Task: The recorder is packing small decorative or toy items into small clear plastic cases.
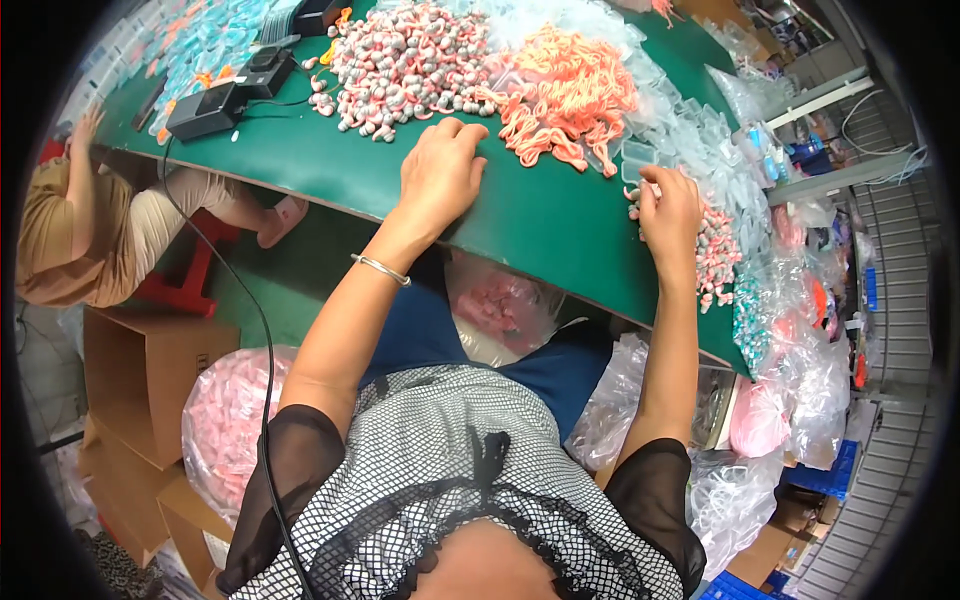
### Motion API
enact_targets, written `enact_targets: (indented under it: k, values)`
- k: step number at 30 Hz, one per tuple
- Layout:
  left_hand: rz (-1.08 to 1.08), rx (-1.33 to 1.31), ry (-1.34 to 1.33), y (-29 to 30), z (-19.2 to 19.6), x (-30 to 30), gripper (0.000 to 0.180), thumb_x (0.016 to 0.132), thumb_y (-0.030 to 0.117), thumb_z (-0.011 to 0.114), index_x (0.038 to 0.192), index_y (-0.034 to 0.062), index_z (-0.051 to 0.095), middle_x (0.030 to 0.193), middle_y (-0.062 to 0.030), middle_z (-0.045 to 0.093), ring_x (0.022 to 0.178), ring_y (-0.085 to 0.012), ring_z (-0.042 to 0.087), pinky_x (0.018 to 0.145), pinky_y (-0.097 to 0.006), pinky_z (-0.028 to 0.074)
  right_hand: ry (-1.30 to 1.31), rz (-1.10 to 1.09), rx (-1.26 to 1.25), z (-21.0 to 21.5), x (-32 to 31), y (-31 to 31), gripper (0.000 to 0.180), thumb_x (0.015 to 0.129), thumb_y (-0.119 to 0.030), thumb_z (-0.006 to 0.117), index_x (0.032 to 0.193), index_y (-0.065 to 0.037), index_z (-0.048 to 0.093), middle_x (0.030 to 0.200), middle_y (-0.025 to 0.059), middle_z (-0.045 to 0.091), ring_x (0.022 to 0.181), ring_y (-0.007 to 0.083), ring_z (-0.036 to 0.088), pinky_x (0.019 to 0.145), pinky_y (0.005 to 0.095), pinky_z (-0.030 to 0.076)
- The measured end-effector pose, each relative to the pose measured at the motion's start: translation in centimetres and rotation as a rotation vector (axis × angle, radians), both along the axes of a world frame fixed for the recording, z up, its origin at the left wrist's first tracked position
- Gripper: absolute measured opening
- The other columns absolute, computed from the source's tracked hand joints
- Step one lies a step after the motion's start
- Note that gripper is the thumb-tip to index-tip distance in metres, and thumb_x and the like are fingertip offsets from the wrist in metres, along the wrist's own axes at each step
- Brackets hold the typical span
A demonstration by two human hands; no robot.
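Note:
My left hand rests palm down on the green table, fingers curled at the near edge of a heap of small grey-and-pink pieces. My right hand is closed around a small clear plastic case beside a row of grey-and-pink pieces. A pile of orange-pink cords lies between the two hands, farther back. Many clear plastic cases spread to the right of the cords.
A black device with a cable sits at the table's left. Another person sits at the left on a red stool. Cardboard boxes and bags of pink items stand under the table. Filled plastic bags crowd the right.

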State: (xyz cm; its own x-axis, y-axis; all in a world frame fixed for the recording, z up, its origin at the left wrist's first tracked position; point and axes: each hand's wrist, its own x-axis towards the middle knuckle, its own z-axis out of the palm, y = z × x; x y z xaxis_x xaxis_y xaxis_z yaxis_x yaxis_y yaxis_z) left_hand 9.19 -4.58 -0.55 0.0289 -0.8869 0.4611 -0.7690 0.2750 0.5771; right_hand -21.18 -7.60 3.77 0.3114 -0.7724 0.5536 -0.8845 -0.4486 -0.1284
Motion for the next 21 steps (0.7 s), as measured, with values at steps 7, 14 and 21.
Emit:
enact_targets:
  k: [7, 14, 21]
  values:
    - [0.082, 0.024, 0.013, -2.8, -1.3, -0.1, 0.02, 0.085, 0.007, 0.068, 0.105, 0.006, 0.068, 0.099, -0.0123, 0.062, 0.089, -0.0331, 0.065, 0.078, -0.043, 0.053, 0.451, -0.332, 0.209, -1.2, -1.2, -6.0, 0.019, 0.084, -0.015, 0.068, 0.103, -0.014, 0.071, 0.106, 0.0044, 0.068, 0.107, 0.0275, 0.06, 0.096, 0.0556, 0.036]
    - [0.006, 0.027, 0.113, -2.3, -1.2, 0.6, 0.013, 0.084, 0.013, 0.072, 0.094, 0.0057, 0.067, 0.094, -0.0129, 0.061, 0.086, -0.0316, 0.065, 0.075, -0.041, 0.052, 0.283, -0.124, -0.009, -0.2, -1.2, -4.3, 0.009, 0.083, -0.01, 0.067, 0.092, -0.012, 0.069, 0.096, 0.0037, 0.066, 0.102, 0.0255, 0.06, 0.102, 0.0578, 0.031]
    - [-0.108, -0.029, 0.113, -0.5, -1.2, -1.3, 0.012, 0.081, 0.009, 0.073, 0.091, 0.008, 0.067, 0.09, -0.0091, 0.063, 0.08, -0.0301, 0.065, 0.069, -0.041, 0.052, 0.12, 0.133, 0.004, 0.3, 2.4, 2.4, 0.015, 0.082, -0.011, 0.071, 0.096, -0.012, 0.066, 0.097, 0.0034, 0.065, 0.1, 0.0235, 0.06, 0.103, 0.0519, 0.031]
